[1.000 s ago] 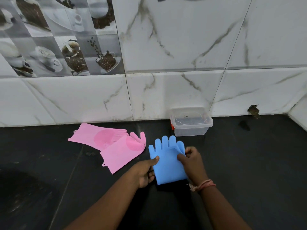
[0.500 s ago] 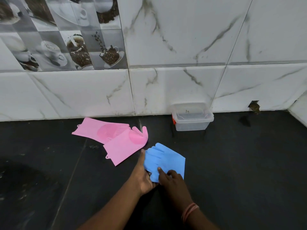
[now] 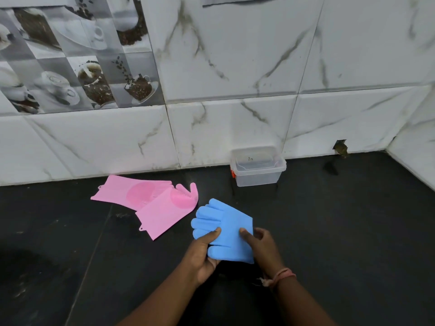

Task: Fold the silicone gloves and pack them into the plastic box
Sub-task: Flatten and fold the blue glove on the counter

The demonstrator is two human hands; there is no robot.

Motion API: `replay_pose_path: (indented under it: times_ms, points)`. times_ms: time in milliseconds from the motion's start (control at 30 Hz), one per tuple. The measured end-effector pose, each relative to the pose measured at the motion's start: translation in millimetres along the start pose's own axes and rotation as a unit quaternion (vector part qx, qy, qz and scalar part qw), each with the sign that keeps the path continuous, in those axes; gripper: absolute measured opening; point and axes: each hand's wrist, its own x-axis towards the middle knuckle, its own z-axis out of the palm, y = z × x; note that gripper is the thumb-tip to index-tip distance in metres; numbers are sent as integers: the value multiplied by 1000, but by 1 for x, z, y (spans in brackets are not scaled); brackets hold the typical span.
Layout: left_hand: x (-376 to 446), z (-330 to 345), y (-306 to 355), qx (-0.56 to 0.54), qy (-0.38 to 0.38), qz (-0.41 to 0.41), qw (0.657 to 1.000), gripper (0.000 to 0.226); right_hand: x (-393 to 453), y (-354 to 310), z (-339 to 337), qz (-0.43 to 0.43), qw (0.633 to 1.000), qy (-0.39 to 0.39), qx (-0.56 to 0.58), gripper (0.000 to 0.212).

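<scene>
- Head view: our left hand (image 3: 204,251) and right hand (image 3: 261,245) have fingers (image 3: 213,234) clamped on the folded blue gloves (image 3: 226,228), just above the dark counter (image 3: 341,231).
- Left of our fingers, two pink gloves (image 3: 153,203) lie overlapping.
- Beyond our fingers, the plastic box (image 3: 257,169) stands against the wall, lid on.

Head view: looks forward-down, close over dark counter (image 3: 329,231) (single camera), facing tiled wall (image 3: 235,67).
</scene>
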Motion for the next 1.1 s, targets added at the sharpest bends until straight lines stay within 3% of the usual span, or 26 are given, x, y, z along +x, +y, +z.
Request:
replay_pose_path:
  times_ms: [33, 100, 233, 367, 500, 667, 833, 933, 1000, 1067, 1100]
  points:
    - [0, 5, -2, -10, -31, -5, 999, 49, 2, 3, -9, 36, 992, -84, 84, 54]
    - [4, 14, -7, -9, -59, -18, 998, 49, 0, 5, -27, 60, 969, -158, 181, 45]
    - [21, 28, -22, 0, -15, -43, 999, 50, 13, 6, -63, -41, 997, -51, 33, 50]
    - [41, 51, -36, -17, 31, -31, 999, 30, 31, -4, -99, -31, 996, -80, 24, 50]
    - [62, 77, -41, 26, 104, 6, 994, 37, 55, -24, -117, -20, 996, -81, 31, 43]
    - [75, 83, -48, 123, 155, 45, 979, 33, 80, -35, -118, -37, 984, 85, -152, 28]
    - [80, 87, -50, 309, 286, 99, 902, 22, 81, -36, -93, -14, 916, 134, -378, 49]
    - [77, 78, -44, 514, 347, 63, 782, 61, 72, -35, -79, 17, 839, 198, -506, 60]
    - [71, 64, -34, 511, 361, 87, 775, 67, 67, -35, -70, 6, 815, 226, -534, 70]
    - [63, 46, -18, 498, 383, 129, 767, 50, 65, -36, -55, -60, 802, 224, -550, 71]
    - [59, 35, -9, 515, 402, 148, 742, 41, 62, -36, -43, -110, 799, 212, -552, 68]
